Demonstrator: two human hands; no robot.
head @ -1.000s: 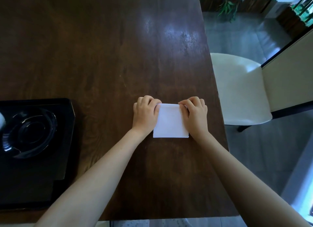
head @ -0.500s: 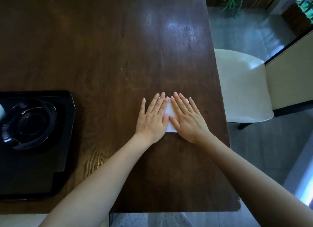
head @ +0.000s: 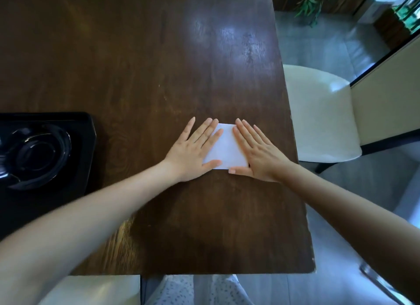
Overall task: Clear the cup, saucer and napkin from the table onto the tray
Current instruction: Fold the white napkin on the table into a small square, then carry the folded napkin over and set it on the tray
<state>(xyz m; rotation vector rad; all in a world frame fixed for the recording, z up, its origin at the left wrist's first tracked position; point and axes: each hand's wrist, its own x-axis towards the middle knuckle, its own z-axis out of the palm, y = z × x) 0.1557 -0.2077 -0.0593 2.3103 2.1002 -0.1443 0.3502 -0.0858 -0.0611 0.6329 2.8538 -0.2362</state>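
**Napkin lies flat between two open palms, tray far to the left**

Napkin [head: 226, 149] is a folded white rectangle on the dark wooden table [head: 141, 61], close to the table's right edge and nearer to the near edge than to the far one. The left hand [head: 193, 150] lies flat on its left part, fingers straight and spread, thumb across the lower left corner. The right hand [head: 256, 152] lies flat on its right part in the same way, thumb along the near edge of the paper. Neither hand grips anything; both only press down, palms open.

The visible strip of napkin runs away from the person, toward the far edge of the table. The black tray [head: 89, 145] sits at the left edge of the table, well apart from the napkin, and a black saucer [head: 41, 154] already rests in it. The cup I cannot find with certainty; the tray is cut by the picture's border.

I judge that the move to come goes leftward along the table, so the left hand is the nearer one to carry the paper. The wood between napkin and tray is bare, so the way is free. On the right the table edge is close, with a white chair [head: 322, 113] just beyond it; a push to that side could send the thin paper off.
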